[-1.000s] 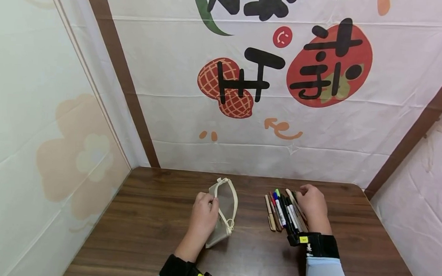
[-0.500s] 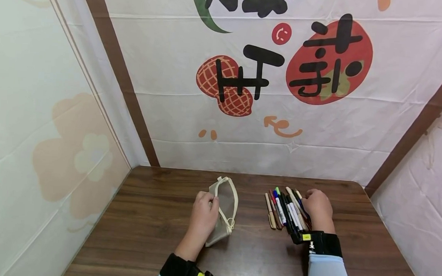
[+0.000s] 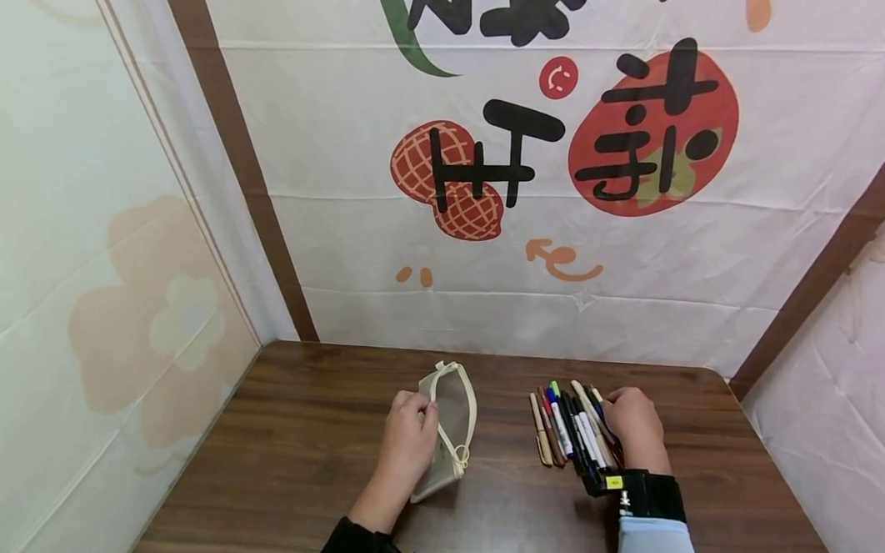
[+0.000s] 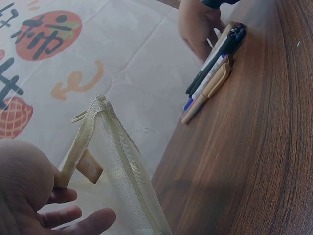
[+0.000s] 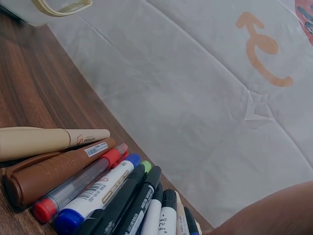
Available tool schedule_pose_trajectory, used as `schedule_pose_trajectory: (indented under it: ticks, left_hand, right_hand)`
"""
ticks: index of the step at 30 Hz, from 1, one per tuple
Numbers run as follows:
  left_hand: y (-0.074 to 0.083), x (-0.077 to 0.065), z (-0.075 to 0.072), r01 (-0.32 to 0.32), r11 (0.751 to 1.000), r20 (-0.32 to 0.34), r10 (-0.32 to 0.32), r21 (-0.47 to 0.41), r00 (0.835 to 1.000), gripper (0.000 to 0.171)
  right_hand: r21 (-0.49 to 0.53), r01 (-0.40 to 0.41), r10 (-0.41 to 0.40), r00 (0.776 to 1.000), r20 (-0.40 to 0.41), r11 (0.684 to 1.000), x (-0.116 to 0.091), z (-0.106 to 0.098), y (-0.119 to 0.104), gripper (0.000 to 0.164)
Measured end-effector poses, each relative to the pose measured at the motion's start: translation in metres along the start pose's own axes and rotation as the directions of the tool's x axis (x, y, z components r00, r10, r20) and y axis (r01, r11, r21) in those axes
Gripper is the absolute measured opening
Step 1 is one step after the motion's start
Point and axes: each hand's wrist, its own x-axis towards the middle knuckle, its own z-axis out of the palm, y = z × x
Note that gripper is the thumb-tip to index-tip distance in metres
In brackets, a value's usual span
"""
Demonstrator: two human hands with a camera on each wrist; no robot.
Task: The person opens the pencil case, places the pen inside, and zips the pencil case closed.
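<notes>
My left hand (image 3: 409,438) pinches the near left rim of a pale mesh pouch (image 3: 454,402) with cream edging, which stands on the table with its mouth spread. In the left wrist view the pouch's mesh side (image 4: 122,166) and a small tan tag (image 4: 90,167) show beside the fingers. A row of pens and markers (image 3: 573,425) lies side by side to the right. My right hand (image 3: 636,429) is at the row's right end, its fingers bent beside the last pens. Whether it grips one is hidden. The right wrist view shows a brown marker (image 5: 58,169) and a blue-capped marker (image 5: 100,191).
The brown wooden table (image 3: 297,469) bears the pouch and pens, with bare wood between them. A white printed cloth (image 3: 324,237) hangs directly behind its back edge. Other pale cloths hang at the left and right.
My right hand has shifted slightly right and away from the row, and more of the rightmost pens shows. The left hand and pouch stay in place.
</notes>
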Motion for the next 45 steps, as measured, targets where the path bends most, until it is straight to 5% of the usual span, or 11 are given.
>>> schedule_pose_trajectory:
  ticks: [23,34,45]
  left_hand:
    - [0.000,-0.001,0.000,0.006,1.000,0.005,-0.006,-0.008,1.000,0.019]
    - [0.001,-0.001,0.001,0.001,1.000,0.003,-0.001,-0.016,1.000,0.020]
    - [0.001,-0.001,0.001,0.015,1.000,0.014,-0.014,-0.009,1.000,0.019]
  right_hand:
    - [-0.015,0.045,-0.045,0.999,0.011,0.999,0.002,0.003,0.004,0.037]
    - [0.071,0.003,0.000,0.999,-0.045,0.997,0.000,-0.007,0.000,0.036]
    - [0.206,0.086,-0.061,0.991,-0.122,0.975,-0.006,-0.016,-0.018,0.044]
